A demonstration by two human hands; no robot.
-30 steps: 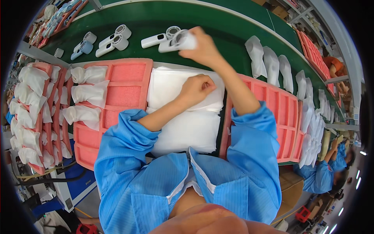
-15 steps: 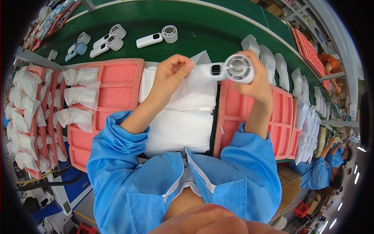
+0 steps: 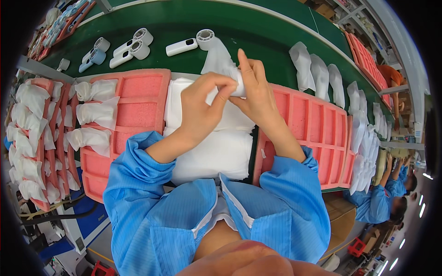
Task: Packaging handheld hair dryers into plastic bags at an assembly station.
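A white handheld fan in a thin translucent white bag (image 3: 218,57) is between my two hands, above a stack of white bags (image 3: 209,154). My left hand (image 3: 205,101) is closed, its thumb and fingers pinching the bag at its near side. My right hand (image 3: 258,89) curls round the wrapped fan from the right, index finger raised. The fingers hide most of the fan; loose bag film spreads away toward the green conveyor. Just beyond lies an unwrapped white handheld fan (image 3: 182,47).
More white fans (image 3: 123,59) and a pale blue one (image 3: 97,56) lie on the green belt (image 3: 258,27). Wrapped fans (image 3: 301,66) line its right side. Pink foam trays (image 3: 299,115) flank the stack; the left tray (image 3: 140,87) holds wrapped fans (image 3: 95,115). Co-workers (image 3: 377,202) sit far right.
The fan has gone from my right hand's upright grip, half bagged, to being wrapped between both hands. My right hand has moved left and down toward my left hand.
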